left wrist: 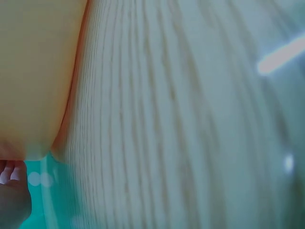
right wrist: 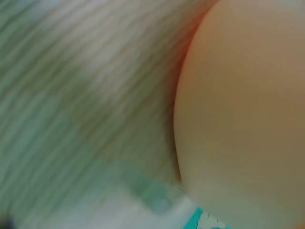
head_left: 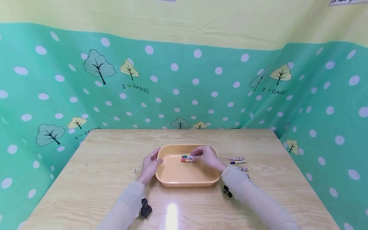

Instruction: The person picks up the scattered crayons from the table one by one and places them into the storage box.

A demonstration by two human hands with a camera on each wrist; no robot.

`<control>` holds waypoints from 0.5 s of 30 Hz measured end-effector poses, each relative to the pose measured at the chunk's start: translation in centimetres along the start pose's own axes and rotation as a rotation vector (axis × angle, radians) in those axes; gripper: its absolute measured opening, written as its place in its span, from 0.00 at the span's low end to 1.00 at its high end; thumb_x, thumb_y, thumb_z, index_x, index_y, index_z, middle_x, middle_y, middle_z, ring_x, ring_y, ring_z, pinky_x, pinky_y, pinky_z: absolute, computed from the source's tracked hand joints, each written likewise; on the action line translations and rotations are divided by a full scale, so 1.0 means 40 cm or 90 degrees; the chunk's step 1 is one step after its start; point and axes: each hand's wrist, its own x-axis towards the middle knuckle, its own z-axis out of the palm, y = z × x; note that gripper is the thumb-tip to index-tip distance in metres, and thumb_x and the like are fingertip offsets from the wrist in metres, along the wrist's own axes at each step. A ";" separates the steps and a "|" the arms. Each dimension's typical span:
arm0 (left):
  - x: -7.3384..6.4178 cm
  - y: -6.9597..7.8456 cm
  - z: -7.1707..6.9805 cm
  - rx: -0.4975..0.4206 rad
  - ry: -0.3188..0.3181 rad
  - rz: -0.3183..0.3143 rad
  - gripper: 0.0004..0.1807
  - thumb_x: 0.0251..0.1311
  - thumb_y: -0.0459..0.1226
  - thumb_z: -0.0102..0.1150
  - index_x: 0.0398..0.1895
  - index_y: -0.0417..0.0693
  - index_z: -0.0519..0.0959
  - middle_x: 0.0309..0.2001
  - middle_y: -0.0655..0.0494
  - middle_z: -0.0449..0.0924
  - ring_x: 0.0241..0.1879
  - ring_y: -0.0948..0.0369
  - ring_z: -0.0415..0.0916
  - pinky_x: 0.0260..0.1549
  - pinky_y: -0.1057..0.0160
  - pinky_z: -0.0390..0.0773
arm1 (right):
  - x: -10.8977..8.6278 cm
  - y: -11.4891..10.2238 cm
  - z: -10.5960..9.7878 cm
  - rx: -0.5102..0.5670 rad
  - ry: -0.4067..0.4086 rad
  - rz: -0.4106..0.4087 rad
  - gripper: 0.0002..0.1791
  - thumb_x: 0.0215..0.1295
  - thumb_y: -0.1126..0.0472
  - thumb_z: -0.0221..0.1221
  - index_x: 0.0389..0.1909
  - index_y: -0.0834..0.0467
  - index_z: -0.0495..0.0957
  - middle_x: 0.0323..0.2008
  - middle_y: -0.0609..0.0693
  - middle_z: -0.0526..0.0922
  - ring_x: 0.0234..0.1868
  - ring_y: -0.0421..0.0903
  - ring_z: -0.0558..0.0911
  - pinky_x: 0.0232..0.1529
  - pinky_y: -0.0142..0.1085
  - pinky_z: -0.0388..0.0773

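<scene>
An orange plastic tray (head_left: 187, 184) stands on the table in the head view. My left hand (head_left: 149, 166) grips its left rim, thumb on the inner side and fingers outside. Over the tray's right side reaches my right hand (head_left: 209, 156), its fingertips pinching a green-tipped crayon (head_left: 187, 156). Just below that lie a purplish crayon and a red-orange crayon (head_left: 187, 161), their right ends partly hidden by the hand. In the left wrist view, part of the left hand (left wrist: 14, 193) shows under the tray wall (left wrist: 38, 76). The right wrist view shows the tray's outer wall (right wrist: 243, 114) but no fingers.
Several crayons lie right of the tray, among them a purple one (head_left: 236, 158) and a dark blue-tipped one (head_left: 238, 162); the right sleeve partly covers the nearest. A tiny scrap (head_left: 135, 171) lies left of the tray. A green dotted curtain (head_left: 184, 86) hangs behind the wooden table (head_left: 115, 143).
</scene>
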 end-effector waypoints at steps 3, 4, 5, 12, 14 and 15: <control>0.001 0.000 0.001 0.002 -0.005 -0.005 0.32 0.52 0.25 0.51 0.65 0.43 0.62 0.65 0.40 0.61 0.64 0.49 0.62 0.60 0.61 0.69 | 0.008 0.011 0.015 -0.009 -0.002 0.000 0.12 0.46 0.69 0.66 0.34 0.58 0.83 0.32 0.50 0.85 0.32 0.40 0.81 0.35 0.28 0.82; 0.001 0.000 0.001 0.003 -0.006 -0.004 0.33 0.52 0.25 0.51 0.65 0.43 0.62 0.65 0.40 0.61 0.64 0.49 0.62 0.60 0.61 0.69 | 0.009 0.014 0.020 -0.005 -0.007 -0.005 0.12 0.46 0.70 0.66 0.35 0.59 0.82 0.32 0.50 0.85 0.32 0.40 0.81 0.34 0.29 0.82; 0.002 0.000 0.001 0.003 -0.003 -0.007 0.32 0.53 0.25 0.51 0.65 0.43 0.62 0.65 0.41 0.61 0.64 0.49 0.62 0.60 0.62 0.69 | 0.010 0.016 0.024 0.002 -0.011 -0.006 0.12 0.46 0.70 0.65 0.35 0.60 0.82 0.32 0.51 0.85 0.32 0.40 0.81 0.34 0.29 0.82; 0.006 0.005 0.002 0.002 -0.006 0.003 0.32 0.53 0.26 0.50 0.65 0.43 0.62 0.65 0.41 0.61 0.64 0.49 0.61 0.61 0.62 0.68 | 0.011 0.017 0.042 0.030 0.008 0.013 0.13 0.44 0.74 0.64 0.34 0.63 0.82 0.30 0.54 0.85 0.30 0.42 0.82 0.34 0.30 0.83; 0.005 0.005 0.001 0.002 -0.005 0.003 0.32 0.53 0.25 0.51 0.65 0.43 0.62 0.65 0.40 0.61 0.64 0.49 0.62 0.61 0.62 0.68 | 0.013 0.023 0.047 0.026 0.007 0.012 0.13 0.43 0.75 0.64 0.34 0.63 0.82 0.30 0.54 0.85 0.30 0.42 0.82 0.33 0.30 0.82; 0.004 0.004 0.001 0.002 -0.003 0.004 0.32 0.53 0.25 0.51 0.65 0.43 0.62 0.65 0.40 0.62 0.64 0.49 0.62 0.60 0.62 0.68 | 0.013 0.026 0.048 0.021 0.003 0.011 0.13 0.43 0.75 0.64 0.33 0.63 0.82 0.30 0.54 0.85 0.30 0.42 0.82 0.33 0.30 0.82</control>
